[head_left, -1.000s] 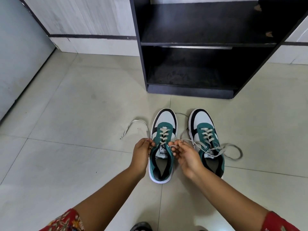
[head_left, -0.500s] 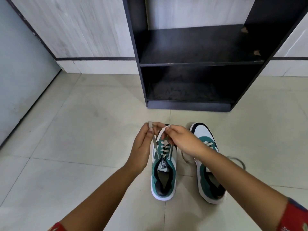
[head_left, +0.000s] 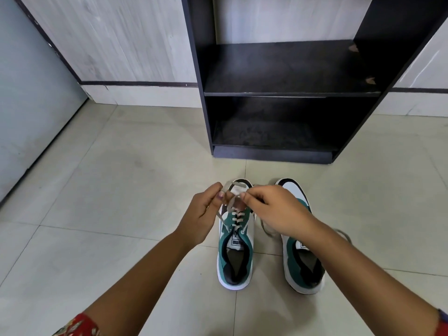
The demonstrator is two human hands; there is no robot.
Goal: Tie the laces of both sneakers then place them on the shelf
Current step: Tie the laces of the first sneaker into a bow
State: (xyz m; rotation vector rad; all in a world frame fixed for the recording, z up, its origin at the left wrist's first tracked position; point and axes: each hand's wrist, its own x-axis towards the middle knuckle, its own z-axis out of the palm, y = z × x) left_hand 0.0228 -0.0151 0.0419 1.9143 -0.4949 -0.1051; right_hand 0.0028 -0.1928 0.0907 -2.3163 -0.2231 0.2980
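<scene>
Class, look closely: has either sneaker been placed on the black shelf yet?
No. Both the left sneaker and right sneaker sit on the tiled floor before the black shelf.

Pale floor tiles (head_left: 109,190) run up to a wood-grain wall (head_left: 121,37) with a dark stripe (head_left: 138,83), white skirting (head_left: 145,95) below, grey door (head_left: 29,93) at left.

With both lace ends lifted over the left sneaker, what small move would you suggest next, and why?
Probably cross the lace ends into a first knot: the left hand and right hand each pinch one above the left sneaker, and no knot shows yet.
</scene>
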